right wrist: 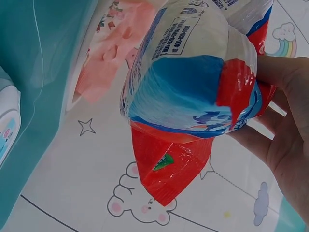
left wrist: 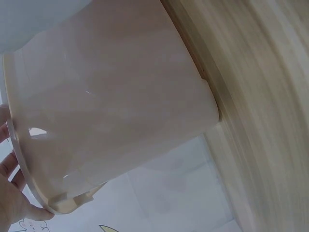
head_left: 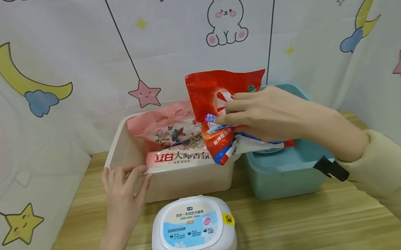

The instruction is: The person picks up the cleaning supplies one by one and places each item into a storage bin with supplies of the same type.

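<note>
My right hand [head_left: 265,112] grips a red and blue bag of laundry detergent [head_left: 206,94], raised above the gap between two bins. In the right wrist view the bag's white and blue back [right wrist: 188,92] bulges out from between thumb and fingers. My left hand [head_left: 123,190] holds the rim of the white bin [head_left: 189,181] at its front left corner, with fingertips [left wrist: 8,164] over the edge in the left wrist view. Inside that bin leans a pink detergent bag [head_left: 171,133], its right end partly hidden behind the red bag.
A teal bin [head_left: 288,181] stands right of the white one, with a white container [right wrist: 7,121] inside. In front, a white lidded tub [head_left: 193,235] with a blue label sits on the wooden table [head_left: 294,231]. A patterned curtain [head_left: 103,78] hangs behind.
</note>
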The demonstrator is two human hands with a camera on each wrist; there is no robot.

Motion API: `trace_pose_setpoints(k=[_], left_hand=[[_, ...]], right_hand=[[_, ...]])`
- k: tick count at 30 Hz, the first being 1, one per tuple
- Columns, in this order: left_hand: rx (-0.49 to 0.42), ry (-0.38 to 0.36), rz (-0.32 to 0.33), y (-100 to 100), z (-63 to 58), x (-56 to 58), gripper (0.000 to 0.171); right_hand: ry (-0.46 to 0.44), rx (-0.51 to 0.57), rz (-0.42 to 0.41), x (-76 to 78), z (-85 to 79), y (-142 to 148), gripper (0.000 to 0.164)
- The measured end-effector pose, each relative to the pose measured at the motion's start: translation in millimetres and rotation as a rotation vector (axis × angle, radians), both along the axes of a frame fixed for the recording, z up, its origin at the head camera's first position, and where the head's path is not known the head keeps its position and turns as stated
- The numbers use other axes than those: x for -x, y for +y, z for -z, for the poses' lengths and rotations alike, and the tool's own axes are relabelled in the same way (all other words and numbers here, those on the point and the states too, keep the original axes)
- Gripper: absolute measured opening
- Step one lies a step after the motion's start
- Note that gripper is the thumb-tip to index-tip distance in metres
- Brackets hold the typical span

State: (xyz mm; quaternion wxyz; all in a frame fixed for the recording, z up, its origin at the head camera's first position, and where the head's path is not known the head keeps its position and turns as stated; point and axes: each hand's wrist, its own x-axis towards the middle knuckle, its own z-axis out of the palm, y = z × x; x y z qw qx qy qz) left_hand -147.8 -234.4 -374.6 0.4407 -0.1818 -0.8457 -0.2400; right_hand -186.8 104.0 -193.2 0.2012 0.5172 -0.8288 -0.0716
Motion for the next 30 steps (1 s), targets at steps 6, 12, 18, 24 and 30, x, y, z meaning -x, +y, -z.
trace_pose_setpoints(k=[6,12,18,24,30], left_hand=[[0.012,-0.011,-0.001,0,-0.3,-0.2,0.025],[0.031,-0.015,0.001,-3,0.5,-0.1,0.018],[0.029,-0.014,0.005,-4,1.8,1.9,0.039],[0.028,-0.013,0.006,-3,0.9,1.7,0.045],[0.030,-0.019,0.007,-3,-0.1,1.2,0.042]], right_hand=[[0.006,-0.006,-0.018,5.3,-3.3,-6,0.043],[0.004,-0.005,-0.019,11.3,-3.5,-11,0.038],[-0.021,-0.011,-0.007,16.8,-2.6,-15,0.037],[-0.064,-0.010,0.000,21.6,-1.4,-22,0.036],[-0.098,-0.007,-0.003,27.7,2.4,-27,0.036]])
